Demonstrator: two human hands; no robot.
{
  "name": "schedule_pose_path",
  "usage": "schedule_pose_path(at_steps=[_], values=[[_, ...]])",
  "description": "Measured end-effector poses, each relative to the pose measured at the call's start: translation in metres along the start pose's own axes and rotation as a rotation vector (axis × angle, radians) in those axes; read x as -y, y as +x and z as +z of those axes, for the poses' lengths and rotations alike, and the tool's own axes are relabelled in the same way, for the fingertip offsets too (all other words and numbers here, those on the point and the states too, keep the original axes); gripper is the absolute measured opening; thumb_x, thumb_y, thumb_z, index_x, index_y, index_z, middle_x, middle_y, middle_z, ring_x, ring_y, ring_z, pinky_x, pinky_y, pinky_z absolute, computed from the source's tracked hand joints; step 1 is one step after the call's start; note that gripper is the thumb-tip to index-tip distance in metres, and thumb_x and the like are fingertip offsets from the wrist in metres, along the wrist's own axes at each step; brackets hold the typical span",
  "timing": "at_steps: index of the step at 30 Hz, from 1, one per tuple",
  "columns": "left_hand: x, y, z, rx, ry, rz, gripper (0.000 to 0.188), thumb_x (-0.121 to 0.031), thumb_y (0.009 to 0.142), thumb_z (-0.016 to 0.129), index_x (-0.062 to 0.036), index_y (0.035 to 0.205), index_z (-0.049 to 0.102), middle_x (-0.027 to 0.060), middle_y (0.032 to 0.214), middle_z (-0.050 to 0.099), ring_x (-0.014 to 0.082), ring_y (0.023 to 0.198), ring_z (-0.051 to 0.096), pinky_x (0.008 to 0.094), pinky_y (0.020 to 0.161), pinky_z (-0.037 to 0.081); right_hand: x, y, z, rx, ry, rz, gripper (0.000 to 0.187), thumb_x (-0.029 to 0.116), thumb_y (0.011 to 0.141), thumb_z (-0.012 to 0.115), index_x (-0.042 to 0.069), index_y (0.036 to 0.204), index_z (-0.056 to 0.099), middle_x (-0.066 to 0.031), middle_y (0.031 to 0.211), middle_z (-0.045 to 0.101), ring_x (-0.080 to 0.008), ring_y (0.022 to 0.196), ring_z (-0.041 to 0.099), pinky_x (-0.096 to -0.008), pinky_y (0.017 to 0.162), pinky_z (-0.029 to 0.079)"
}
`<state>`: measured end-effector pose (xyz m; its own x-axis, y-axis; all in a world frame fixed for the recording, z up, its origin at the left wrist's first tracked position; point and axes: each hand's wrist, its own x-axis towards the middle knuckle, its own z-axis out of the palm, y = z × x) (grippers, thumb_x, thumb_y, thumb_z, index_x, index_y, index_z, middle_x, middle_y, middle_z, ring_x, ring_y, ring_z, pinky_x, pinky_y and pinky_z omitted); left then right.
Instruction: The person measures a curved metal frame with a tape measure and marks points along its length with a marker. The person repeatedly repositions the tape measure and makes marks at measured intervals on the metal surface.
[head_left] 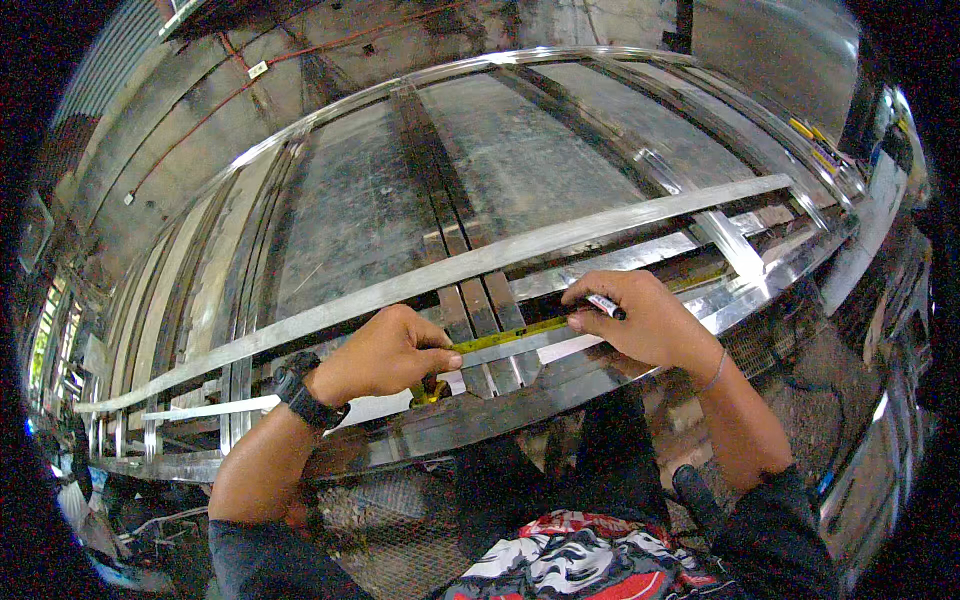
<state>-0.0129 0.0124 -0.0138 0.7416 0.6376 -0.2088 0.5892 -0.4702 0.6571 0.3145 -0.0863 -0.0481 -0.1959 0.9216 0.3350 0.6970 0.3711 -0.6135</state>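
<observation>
A yellow tape measure (515, 334) is drawn out across the metal frame in front of me. My left hand (385, 350), with a black watch on its wrist, is closed, thumb and fingers pinching the blade. A yellow part of the tape measure shows just below that hand. My right hand (645, 315) is closed around a white and dark marker pen (605, 306), its thumb and fingertips at the blade. More yellow blade shows beyond the right hand. Beneath the tape lies a pale flat metal strip (570, 347), partly covered by my hands.
A long silver metal bar (540, 238) lies slantwise across the frame, just beyond my hands. Dark and shiny crossbars (425, 150) run away from me over a grey surface. Yellow-handled tools (815, 140) lie at the far right. A shiny frame edge (440, 440) crosses nearest my body.
</observation>
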Motion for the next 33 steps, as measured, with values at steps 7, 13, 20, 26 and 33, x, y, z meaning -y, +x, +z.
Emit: schedule_pose_path(at_steps=[7, 13, 20, 26, 33], values=[[0.0, -0.001, -0.001, 0.003, 0.043, 0.05, 0.028, -0.027, 0.101, 0.076, 0.0006, 0.102, 0.079, 0.0047, 0.077, 0.074, 0.0097, 0.071, 0.064, 0.0329, 0.066, 0.053, 0.008, -0.004, 0.001, -0.036, -0.148, -0.033, 0.015, 0.014, 0.096, 0.072, 0.006, 0.108, 0.074, -0.0164, 0.106, 0.076, -0.0419, 0.103, 0.07, -0.0495, 0.092, 0.053], [-0.009, -0.004, -0.006, 0.028, 0.205, 0.047, 0.03, -0.032, 0.103, 0.07, -0.0036, 0.106, 0.078, 0.0112, 0.084, 0.076, 0.0209, 0.075, 0.07, 0.0394, 0.071, 0.055, 0.016, -0.004, 0.002, -0.227, -0.344, -0.207, 0.01, 0.012, 0.095, 0.073, 0.008, 0.104, 0.073, -0.0121, 0.099, 0.071, -0.0374, 0.098, 0.065, -0.0472, 0.091, 0.048], [-0.036, -0.028, -0.017, 0.035, 0.602, -0.017, 0.032, -0.037, 0.1, 0.07, -0.0147, 0.122, 0.074, 0.0152, 0.103, 0.078, 0.041, 0.093, 0.073, 0.0488, 0.079, 0.058, 0.053, 0.009, -0.021, -0.342, -0.523, -0.422, 0.019, 0.003, 0.085, 0.074, 0.009, 0.103, 0.072, -0.0099, 0.091, 0.065, -0.0338, 0.089, 0.062, -0.0459, 0.091, 0.047], [-0.045, -0.064, -0.004, -0.448, 0.61, 0.01, 0.036, -0.03, 0.091, 0.078, -0.0135, 0.122, 0.074, 0.0156, 0.106, 0.077, 0.0399, 0.096, 0.075, 0.0472, 0.081, 0.059, 0.095, 0.04, -0.043, -0.448, -0.576, -0.707, 0.03, 0.001, 0.076, 0.075, 0.009, 0.106, 0.072, -0.0094, 0.091, 0.063, -0.0329, 0.087, 0.063, -0.0479, 0.089, 0.048], [-0.032, -0.082, 0.022, -0.972, 0.329, -0.047, 0.022, -0.029, 0.099, 0.077, -0.0082, 0.107, 0.079, 0.0143, 0.087, 0.078, 0.0306, 0.073, 0.076, 0.0374, 0.069, 0.058, 0.146, 0.087, -0.074, -0.634, -0.688, -1.002, 0.039, 0.003, 0.074, 0.08, 0.007, 0.111, 0.071, -0.0089, 0.101, 0.07, -0.029, 0.093, 0.068, -0.0452, 0.088, 0.052]])
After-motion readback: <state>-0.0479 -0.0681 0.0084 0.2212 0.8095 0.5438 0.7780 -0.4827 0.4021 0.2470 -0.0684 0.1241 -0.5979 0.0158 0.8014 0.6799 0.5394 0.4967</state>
